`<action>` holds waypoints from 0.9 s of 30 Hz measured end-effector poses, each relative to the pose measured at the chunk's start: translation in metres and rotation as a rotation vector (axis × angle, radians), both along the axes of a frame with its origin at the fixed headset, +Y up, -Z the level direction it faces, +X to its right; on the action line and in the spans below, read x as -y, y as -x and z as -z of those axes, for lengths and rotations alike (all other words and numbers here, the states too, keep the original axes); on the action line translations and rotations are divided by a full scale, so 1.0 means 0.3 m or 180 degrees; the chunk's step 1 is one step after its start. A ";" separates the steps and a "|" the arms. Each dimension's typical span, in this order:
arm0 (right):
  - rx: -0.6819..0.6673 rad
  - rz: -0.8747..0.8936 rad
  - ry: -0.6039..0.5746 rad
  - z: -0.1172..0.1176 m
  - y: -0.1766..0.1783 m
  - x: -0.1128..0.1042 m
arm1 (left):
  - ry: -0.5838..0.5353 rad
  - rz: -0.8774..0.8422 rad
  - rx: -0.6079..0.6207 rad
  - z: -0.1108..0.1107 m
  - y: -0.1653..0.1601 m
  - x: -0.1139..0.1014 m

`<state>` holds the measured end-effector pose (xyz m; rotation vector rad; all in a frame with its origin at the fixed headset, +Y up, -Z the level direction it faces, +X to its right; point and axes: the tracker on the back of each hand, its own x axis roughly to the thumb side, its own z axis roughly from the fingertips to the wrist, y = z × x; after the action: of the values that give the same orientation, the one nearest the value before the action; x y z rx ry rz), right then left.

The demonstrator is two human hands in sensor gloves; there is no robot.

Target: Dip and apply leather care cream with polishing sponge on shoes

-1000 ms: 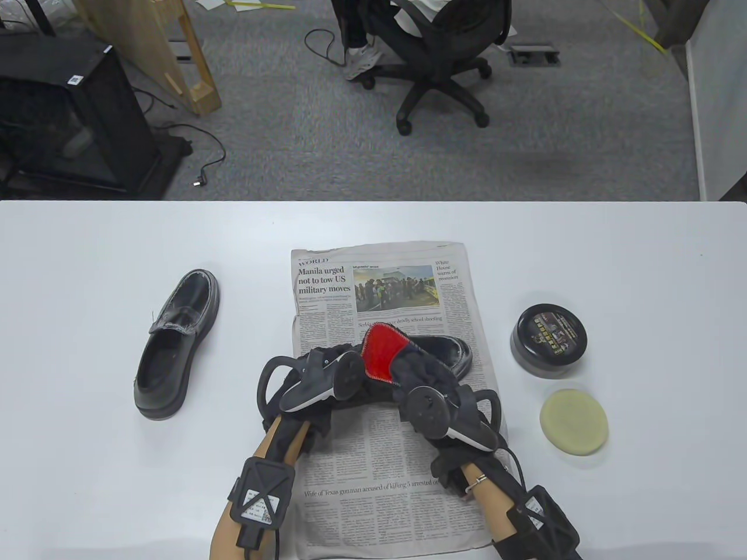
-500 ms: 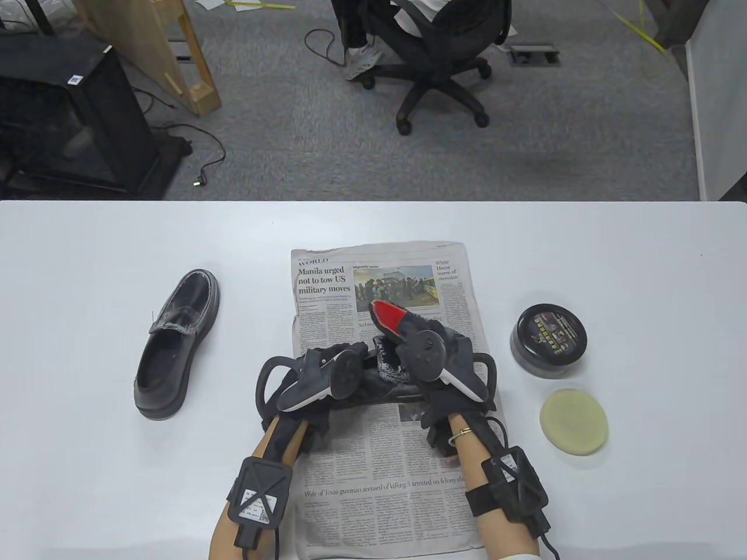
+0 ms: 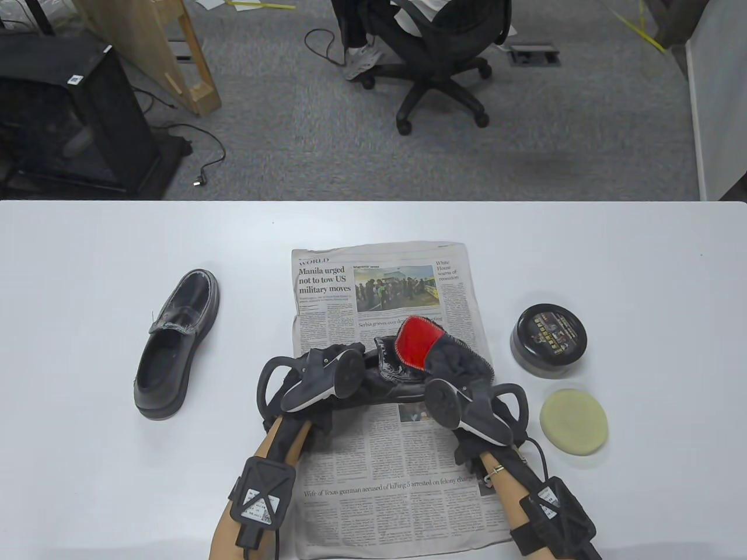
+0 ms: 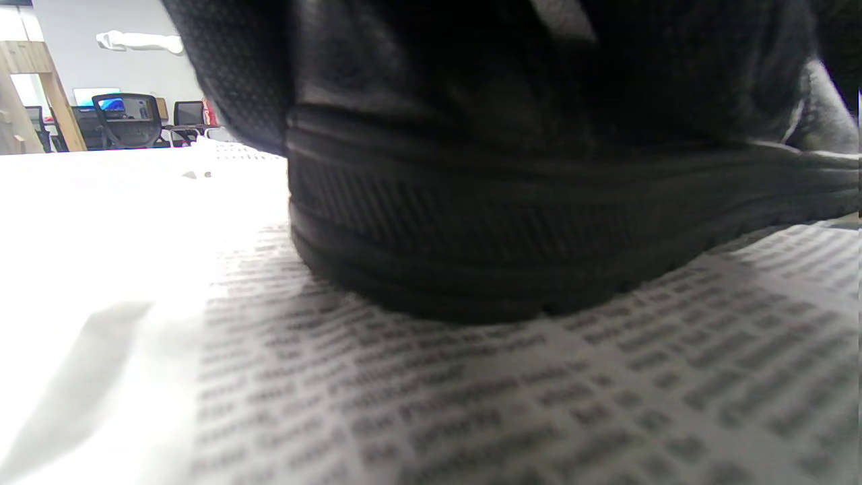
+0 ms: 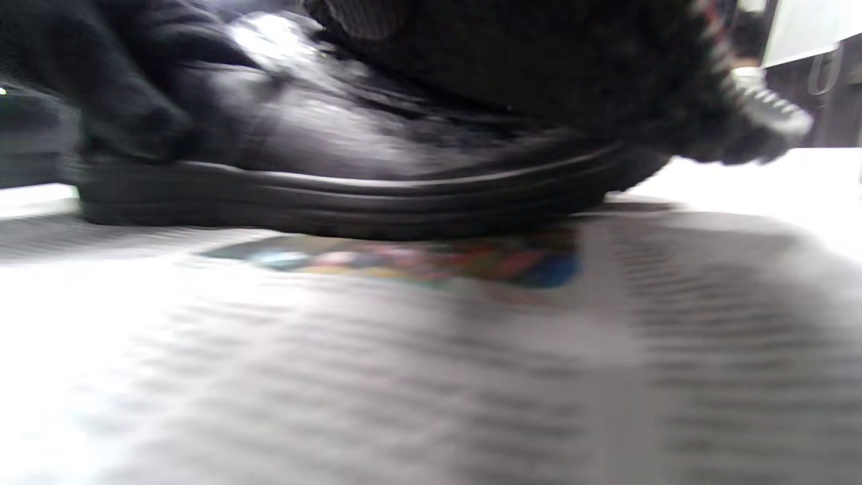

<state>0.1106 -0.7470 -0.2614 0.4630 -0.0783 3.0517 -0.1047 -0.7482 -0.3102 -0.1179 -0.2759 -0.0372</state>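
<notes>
- On the newspaper (image 3: 382,466), mid-counter, sits the shoe (image 3: 397,373) being worked. It lies crosswise, with its long axis running left to right in the table view. I can't say for sure which end is the toe since the hands cover most of it, though the shinier rounded end in the right wrist view seems to sit on the right.
- My left hand (image 3: 327,373) is clamped on the left end of the shoe and pins it down. The left wrist view shows the ribbed sole flat on the newsprint, so it looks steady.
- My right hand (image 3: 449,367) has a red-faced cloth or mitt (image 3: 415,344) on it and rests on the upper. Whether the fingers are curled I can't tell; the fabric hides them.
- Looks like a wipe or buff pass rather than creaming, since the polishing sponge (image 3: 573,422) is lying untouched on the counter (image 3: 87,466) and the cream tin (image 3: 548,341) just behind it has its lid on.
- Tip: keep the left hand firm, stroke along the shoe's length and don't drag the paper.
- The other shoe (image 3: 175,344) waits well off to the left, pointing away and slightly right.
</notes>
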 end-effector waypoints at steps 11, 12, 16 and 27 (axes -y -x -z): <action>-0.0143 0.0986 0.0501 0.113 0.145 -0.033 | 0.0041 0.0002 0.0084 0.001 -0.001 0.001; -0.0061 0.0938 0.0549 0.142 0.151 -0.028 | 0.0030 -0.0016 0.0077 0.000 0.000 0.002; 0.0290 0.0652 0.0551 0.212 0.138 -0.009 | 0.0001 -0.0046 0.0028 -0.002 0.005 0.004; 0.0485 0.0219 0.0414 0.126 -0.066 0.025 | -0.0041 0.0064 -0.0099 -0.006 0.002 -0.001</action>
<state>0.1304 -0.7544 -0.2992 0.2146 0.0956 2.9952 -0.1052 -0.7478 -0.3083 -0.1085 -0.2434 -0.0570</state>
